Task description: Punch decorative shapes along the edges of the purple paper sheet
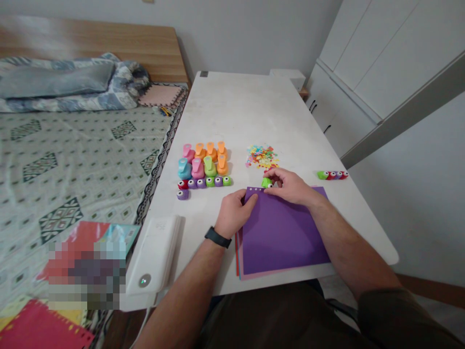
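A purple sheet of paper (283, 237) lies on top of other coloured sheets at the table's near edge. Along its far left edge runs a short row of small star-shaped holes. My left hand (236, 208) grips the sheet's far left corner, thumb on top and fingers beneath. In my right hand (288, 185) is a small green craft punch (267, 182), set at the sheet's far edge just right of the holes. Beyond it lies a scattered heap of coloured paper confetti (262, 156).
Larger craft punches (198, 168) stand in rows at the left, with small punches (209, 182) in front. Another short row of small punches (333, 175) sits at the right. A white device with a cable (154, 252) occupies the near left table edge, beside the bed (90, 160).
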Available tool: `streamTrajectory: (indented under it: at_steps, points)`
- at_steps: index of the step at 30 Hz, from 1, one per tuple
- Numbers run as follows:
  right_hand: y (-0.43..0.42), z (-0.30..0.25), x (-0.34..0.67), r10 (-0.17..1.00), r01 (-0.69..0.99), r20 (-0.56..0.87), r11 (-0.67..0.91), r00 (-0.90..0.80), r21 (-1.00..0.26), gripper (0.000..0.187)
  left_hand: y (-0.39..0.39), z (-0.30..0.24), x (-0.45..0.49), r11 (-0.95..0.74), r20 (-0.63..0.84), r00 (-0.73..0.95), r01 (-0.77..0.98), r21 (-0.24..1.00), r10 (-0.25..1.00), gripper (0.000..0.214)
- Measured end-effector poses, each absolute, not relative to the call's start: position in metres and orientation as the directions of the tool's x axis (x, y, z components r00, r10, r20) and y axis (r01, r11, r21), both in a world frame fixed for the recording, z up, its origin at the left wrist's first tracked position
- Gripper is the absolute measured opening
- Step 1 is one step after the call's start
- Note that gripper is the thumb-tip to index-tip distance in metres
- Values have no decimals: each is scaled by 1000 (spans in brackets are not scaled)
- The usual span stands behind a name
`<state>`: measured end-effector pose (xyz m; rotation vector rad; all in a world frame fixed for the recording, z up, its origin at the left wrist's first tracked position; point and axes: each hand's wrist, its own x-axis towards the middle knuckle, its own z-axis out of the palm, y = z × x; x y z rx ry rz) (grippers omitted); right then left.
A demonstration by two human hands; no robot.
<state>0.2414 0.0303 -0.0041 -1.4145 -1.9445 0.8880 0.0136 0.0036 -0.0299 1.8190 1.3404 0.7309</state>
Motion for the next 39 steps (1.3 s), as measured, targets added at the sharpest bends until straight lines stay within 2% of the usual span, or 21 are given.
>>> streamTrajectory:
  at_steps: [16, 28, 39]
  points:
    - [28, -5, 245, 953, 562, 58, 223, -297, -797, 43, 3, -29, 13, -173, 20, 278, 538, 825, 960, 37]
    - [26, -1, 240, 927, 571, 42, 264, -372, -777, 34, 2, -28, 14, -171, 23, 276, 527, 832, 961, 40]
    - [25, -7, 242, 906, 508, -22, 216, -422, -834, 39, 1, -31, 15, -169, 27, 277, 502, 848, 960, 39]
